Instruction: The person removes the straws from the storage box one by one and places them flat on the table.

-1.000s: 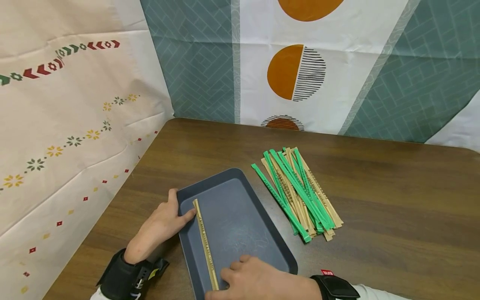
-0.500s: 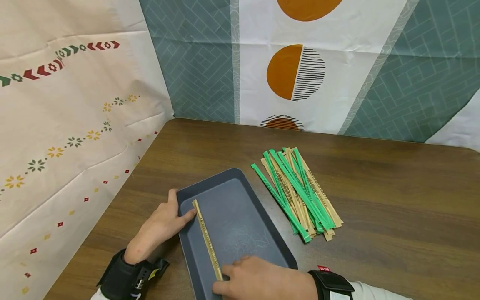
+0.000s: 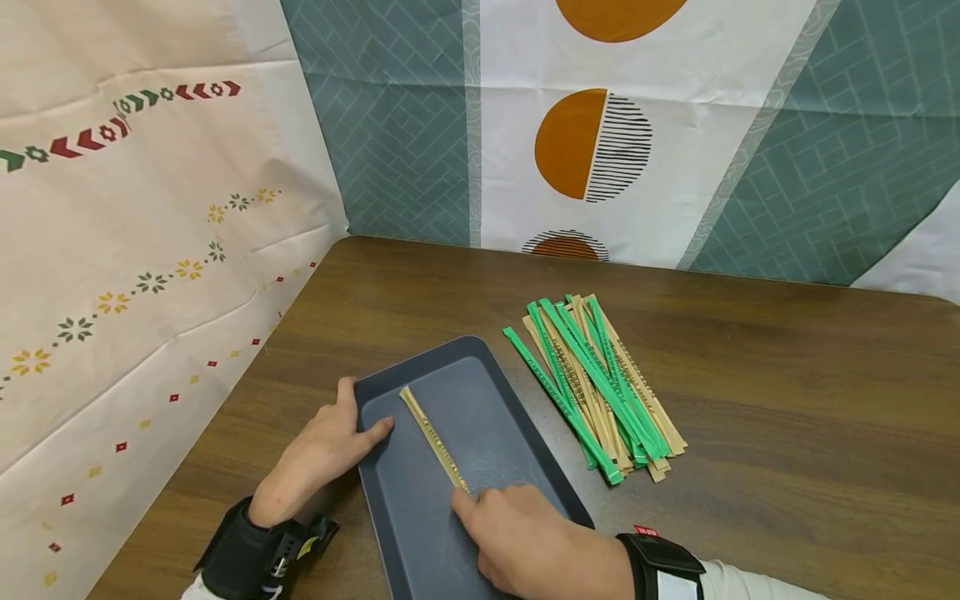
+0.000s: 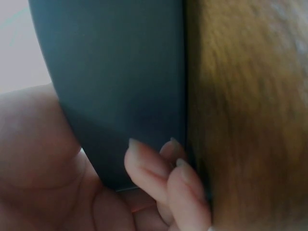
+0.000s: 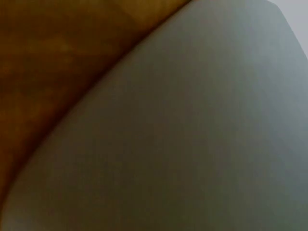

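Observation:
A dark grey tray [image 3: 487, 417] lies slanted on the table. My left hand [image 3: 330, 442] grips its left side, thumb over the rim; in the left wrist view, the fingers [image 4: 187, 192] curl against the outer wall of the tray [image 4: 115, 86]. Over the tray floor slants a slim beige stick packet [image 3: 435, 442] with dark print. Its near end meets the fingertips of my right hand [image 3: 525, 533], which pinches it, fingers curled; that end is partly hidden. The right wrist view shows only the blurred grey tray wall [image 5: 159, 134] and brown table, no fingers.
To the right of the tray, a loose pile of green and beige stick packets [image 3: 600, 387] lies on the wooden table [image 3: 810, 400]. Patterned cloths [image 3: 405, 125] hang behind the table and along its left side.
My right hand has moved up and to the right over the tray. The beige packet has shifted right and slants more, away from the left thumb. The left hand has stayed put.

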Demonstrator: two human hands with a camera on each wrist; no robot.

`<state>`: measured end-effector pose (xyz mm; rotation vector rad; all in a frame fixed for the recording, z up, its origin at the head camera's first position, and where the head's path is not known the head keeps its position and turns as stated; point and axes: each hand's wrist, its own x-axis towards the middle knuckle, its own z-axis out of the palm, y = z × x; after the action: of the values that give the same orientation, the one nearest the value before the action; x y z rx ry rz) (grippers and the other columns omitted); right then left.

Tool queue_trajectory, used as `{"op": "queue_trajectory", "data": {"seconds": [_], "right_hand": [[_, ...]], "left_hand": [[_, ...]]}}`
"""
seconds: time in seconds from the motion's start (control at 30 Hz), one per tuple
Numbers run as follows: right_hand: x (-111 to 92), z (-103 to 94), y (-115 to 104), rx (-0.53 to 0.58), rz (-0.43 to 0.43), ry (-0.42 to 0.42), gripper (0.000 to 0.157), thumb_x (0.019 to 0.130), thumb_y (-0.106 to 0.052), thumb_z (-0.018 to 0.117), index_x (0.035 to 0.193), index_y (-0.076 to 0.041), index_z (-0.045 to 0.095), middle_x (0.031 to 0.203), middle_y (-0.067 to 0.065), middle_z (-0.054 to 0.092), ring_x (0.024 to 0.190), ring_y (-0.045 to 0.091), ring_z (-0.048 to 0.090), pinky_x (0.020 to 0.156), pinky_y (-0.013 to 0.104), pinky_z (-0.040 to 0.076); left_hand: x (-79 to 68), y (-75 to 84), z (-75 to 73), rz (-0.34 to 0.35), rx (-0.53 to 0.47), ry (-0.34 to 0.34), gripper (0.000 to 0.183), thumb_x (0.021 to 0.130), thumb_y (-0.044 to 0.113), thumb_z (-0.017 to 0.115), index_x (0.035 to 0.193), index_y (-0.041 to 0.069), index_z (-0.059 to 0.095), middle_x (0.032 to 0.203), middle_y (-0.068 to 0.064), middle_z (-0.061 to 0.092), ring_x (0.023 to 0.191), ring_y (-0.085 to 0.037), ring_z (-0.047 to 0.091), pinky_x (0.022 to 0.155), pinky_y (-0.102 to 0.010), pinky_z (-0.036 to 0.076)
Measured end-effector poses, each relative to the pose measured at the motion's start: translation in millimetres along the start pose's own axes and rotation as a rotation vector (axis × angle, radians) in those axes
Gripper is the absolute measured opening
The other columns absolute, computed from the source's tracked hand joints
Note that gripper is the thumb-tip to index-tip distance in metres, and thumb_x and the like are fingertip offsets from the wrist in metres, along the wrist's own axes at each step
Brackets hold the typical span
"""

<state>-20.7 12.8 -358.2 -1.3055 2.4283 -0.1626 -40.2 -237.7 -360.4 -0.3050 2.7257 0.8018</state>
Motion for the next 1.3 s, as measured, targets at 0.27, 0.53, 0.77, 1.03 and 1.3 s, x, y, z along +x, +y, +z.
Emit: {"op": "queue_trajectory", "data": {"seconds": [0.27, 0.53, 0.77, 1.03, 1.3], "right_hand": [[-4.0, -5.6, 8.9, -0.011, 0.079, 0.205, 0.023, 0.083, -0.015, 0.070, 0.089, -0.014, 0.048, 0.056, 0.000, 0.043, 0.042, 0.014, 0.043, 0.038, 0.029, 0.033], [-1.7, -1.1, 8.5, -0.073, 0.173, 0.228, 0.031, 0.092, -0.028, 0.062, 0.072, -0.013, 0.045, 0.054, 0.000, 0.042, 0.042, 0.015, 0.046, 0.039, 0.030, 0.038], [-2.6, 0.9, 6.0, -0.050, 0.111, 0.177, 0.038, 0.085, -0.023, 0.067, 0.054, -0.019, 0.046, 0.048, -0.003, 0.041, 0.040, 0.012, 0.043, 0.037, 0.029, 0.037], [-5.5, -15.6, 15.8, 0.027, 0.159, 0.215, 0.039, 0.076, -0.015, 0.066, 0.047, -0.020, 0.040, 0.044, -0.003, 0.038, 0.037, 0.012, 0.038, 0.037, 0.028, 0.034], [-29.3, -49.0, 25.7, 0.047, 0.175, 0.454, 0.032, 0.071, -0.009, 0.060, 0.053, -0.021, 0.037, 0.046, -0.010, 0.028, 0.040, 0.005, 0.026, 0.038, 0.022, 0.023]], "left_hand": [[-0.4, -1.8, 0.6, 0.007, 0.006, 0.004, 0.070, 0.092, 0.035, 0.062, 0.130, -0.007, 0.020, 0.078, -0.016, 0.057, 0.067, -0.023, 0.056, 0.058, -0.037, 0.042], [-1.6, -1.4, -0.8, 0.002, 0.011, 0.007, 0.072, 0.092, 0.038, 0.062, 0.130, -0.006, 0.021, 0.084, -0.019, 0.058, 0.071, -0.025, 0.058, 0.062, -0.039, 0.044], [-1.4, -2.3, -0.6, 0.000, 0.000, -0.006, 0.076, 0.093, 0.038, 0.061, 0.134, -0.008, 0.017, 0.082, -0.019, 0.059, 0.071, -0.023, 0.059, 0.062, -0.038, 0.044], [-2.1, -2.4, 0.8, -0.004, 0.002, -0.008, 0.075, 0.093, 0.038, 0.061, 0.134, -0.008, 0.018, 0.079, -0.018, 0.059, 0.069, -0.023, 0.059, 0.060, -0.038, 0.044], [-1.3, -0.1, -0.8, 0.008, 0.002, 0.004, 0.070, 0.092, 0.037, 0.063, 0.128, -0.007, 0.022, 0.079, -0.017, 0.058, 0.069, -0.024, 0.058, 0.061, -0.039, 0.044]]}}
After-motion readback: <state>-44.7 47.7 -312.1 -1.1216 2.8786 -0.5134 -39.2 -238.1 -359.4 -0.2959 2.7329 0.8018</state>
